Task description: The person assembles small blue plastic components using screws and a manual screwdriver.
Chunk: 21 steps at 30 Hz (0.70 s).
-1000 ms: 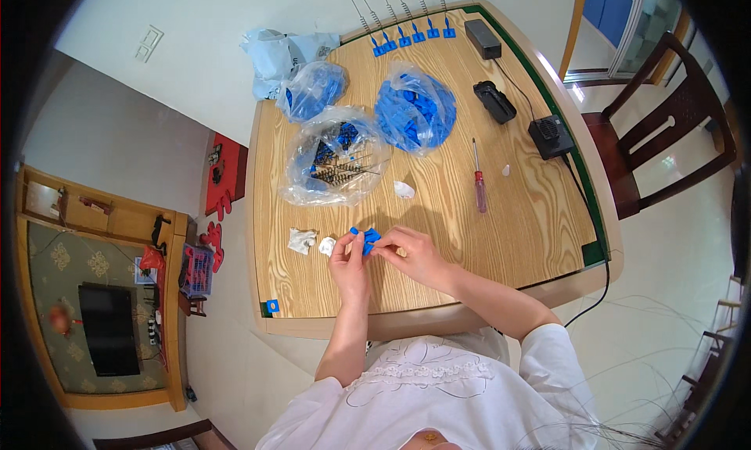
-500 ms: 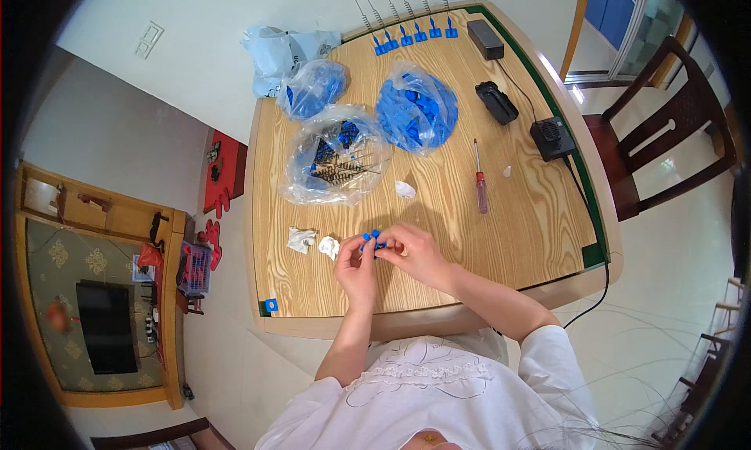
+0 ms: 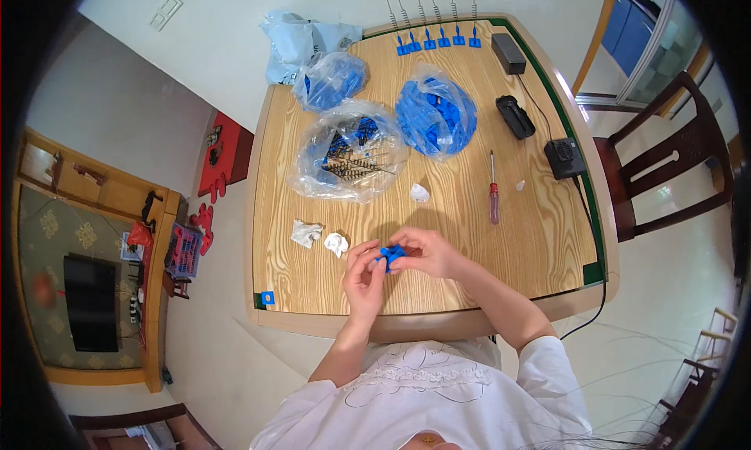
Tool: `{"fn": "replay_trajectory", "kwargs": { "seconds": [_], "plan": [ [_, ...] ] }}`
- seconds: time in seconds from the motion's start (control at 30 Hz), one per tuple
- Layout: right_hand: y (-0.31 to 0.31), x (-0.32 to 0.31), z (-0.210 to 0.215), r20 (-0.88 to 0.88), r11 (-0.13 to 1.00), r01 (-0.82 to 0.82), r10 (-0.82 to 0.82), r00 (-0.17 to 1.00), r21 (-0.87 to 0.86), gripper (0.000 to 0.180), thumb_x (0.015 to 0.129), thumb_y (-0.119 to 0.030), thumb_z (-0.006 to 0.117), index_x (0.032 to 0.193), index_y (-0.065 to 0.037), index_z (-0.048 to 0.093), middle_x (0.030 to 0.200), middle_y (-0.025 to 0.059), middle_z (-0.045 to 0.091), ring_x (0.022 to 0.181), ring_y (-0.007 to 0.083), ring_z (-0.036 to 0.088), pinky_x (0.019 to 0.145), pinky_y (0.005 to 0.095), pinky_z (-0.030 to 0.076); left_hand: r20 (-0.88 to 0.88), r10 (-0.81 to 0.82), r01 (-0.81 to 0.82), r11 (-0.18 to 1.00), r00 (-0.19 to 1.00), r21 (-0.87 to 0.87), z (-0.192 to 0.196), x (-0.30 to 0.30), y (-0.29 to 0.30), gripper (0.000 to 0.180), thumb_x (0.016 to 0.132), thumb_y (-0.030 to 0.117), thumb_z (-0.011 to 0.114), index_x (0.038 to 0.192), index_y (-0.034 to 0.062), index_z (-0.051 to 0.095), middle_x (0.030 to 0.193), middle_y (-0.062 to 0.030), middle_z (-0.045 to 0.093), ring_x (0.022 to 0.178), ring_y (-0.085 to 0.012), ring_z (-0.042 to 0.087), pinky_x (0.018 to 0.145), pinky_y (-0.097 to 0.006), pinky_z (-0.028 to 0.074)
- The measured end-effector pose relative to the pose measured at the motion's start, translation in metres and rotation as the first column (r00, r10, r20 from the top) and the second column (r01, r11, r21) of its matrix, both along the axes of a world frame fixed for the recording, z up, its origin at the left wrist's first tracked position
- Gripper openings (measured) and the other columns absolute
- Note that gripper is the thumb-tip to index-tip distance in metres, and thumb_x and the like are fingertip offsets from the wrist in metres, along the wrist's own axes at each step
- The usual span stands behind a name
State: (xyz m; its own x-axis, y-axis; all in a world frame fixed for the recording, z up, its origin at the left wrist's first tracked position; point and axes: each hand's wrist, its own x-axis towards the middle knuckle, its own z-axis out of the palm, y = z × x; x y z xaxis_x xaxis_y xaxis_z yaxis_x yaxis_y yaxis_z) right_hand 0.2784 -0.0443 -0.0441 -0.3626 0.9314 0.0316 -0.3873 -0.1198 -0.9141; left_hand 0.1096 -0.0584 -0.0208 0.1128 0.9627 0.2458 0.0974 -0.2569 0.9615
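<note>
Over the near part of the wooden table (image 3: 469,247), my left hand (image 3: 363,274) and my right hand (image 3: 426,252) meet around a small blue plastic part (image 3: 390,254). Fingers of both hands pinch it from either side. Much of the part is hidden by the fingers. Two crumpled white scraps (image 3: 307,233) (image 3: 336,243) lie just left of my left hand.
A clear bag with blue parts and metal springs (image 3: 348,157), two more bags of blue parts (image 3: 436,115) (image 3: 332,81), a red-handled screwdriver (image 3: 493,190), a row of blue pieces on wire springs (image 3: 438,37), black adapters with cable (image 3: 565,157) and a wooden chair (image 3: 665,168) surround the work area.
Both hands stayed together near the table's front edge, turning the blue part slightly; the fingers closed more tightly around it.
</note>
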Motion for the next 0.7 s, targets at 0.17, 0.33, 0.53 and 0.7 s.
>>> {"fn": "replay_trajectory", "kwargs": {
  "seconds": [0.17, 0.33, 0.53, 0.7],
  "plan": [
    [0.005, 0.045, 0.031, 0.163, 0.981, 0.167, -0.181, 0.97, 0.097, 0.029, 0.074, 0.001, 0.071, 0.099, 0.001, 0.059, 0.095, 0.0056, 0.062, 0.086, 0.0148, 0.061, 0.076, 0.0262, 0.05, 0.168, 0.074, -0.046, 0.985, 0.983, -0.167, 0.007, 0.009, 0.011, 0.018, 0.08, -0.002, 0.063, 0.098, 0.0012, 0.061, 0.102, -0.0106, 0.053, 0.091, -0.0192, 0.057, 0.077, -0.031, 0.048],
    [0.008, 0.073, 0.038, 0.313, 0.895, 0.229, -0.359, 0.879, 0.382, 0.033, 0.067, -0.004, 0.078, 0.096, -0.002, 0.063, 0.084, 0.0021, 0.058, 0.077, 0.0113, 0.057, 0.069, 0.0256, 0.046, -0.538, -0.036, 0.195, 0.951, 0.842, 0.241, -0.026, 0.022, 0.032, 0.025, 0.07, 0.003, 0.072, 0.094, 0.0031, 0.063, 0.08, -0.009, 0.056, 0.075, -0.0239, 0.056, 0.064, -0.033, 0.046],
    [0.013, 0.058, 0.047, 0.523, 0.913, 0.087, -0.305, 0.796, 0.399, 0.033, 0.064, -0.006, 0.078, 0.096, -0.007, 0.066, 0.079, 0.0033, 0.057, 0.072, 0.0137, 0.054, 0.068, 0.0259, 0.043, -0.629, -0.057, 0.259, 0.937, 0.775, 0.235, -0.036, 0.02, 0.048, 0.013, 0.073, 0.003, 0.067, 0.084, 0.0036, 0.062, 0.078, -0.0112, 0.054, 0.078, -0.0301, 0.055, 0.068, -0.039, 0.046],
    [0.018, 0.034, 0.022, 0.595, 0.919, 0.034, -0.283, 0.752, 0.394, 0.033, 0.062, -0.009, 0.08, 0.093, -0.007, 0.067, 0.084, 0.0055, 0.057, 0.078, 0.0189, 0.055, 0.07, 0.0293, 0.045, -0.625, -0.124, 0.311, 0.929, 0.77, 0.2, -0.028, -0.002, 0.072, 0.007, 0.077, 0.005, 0.063, 0.082, 0.0028, 0.06, 0.078, -0.0124, 0.055, 0.076, -0.0314, 0.056, 0.066, -0.039, 0.047]
  ]
}}
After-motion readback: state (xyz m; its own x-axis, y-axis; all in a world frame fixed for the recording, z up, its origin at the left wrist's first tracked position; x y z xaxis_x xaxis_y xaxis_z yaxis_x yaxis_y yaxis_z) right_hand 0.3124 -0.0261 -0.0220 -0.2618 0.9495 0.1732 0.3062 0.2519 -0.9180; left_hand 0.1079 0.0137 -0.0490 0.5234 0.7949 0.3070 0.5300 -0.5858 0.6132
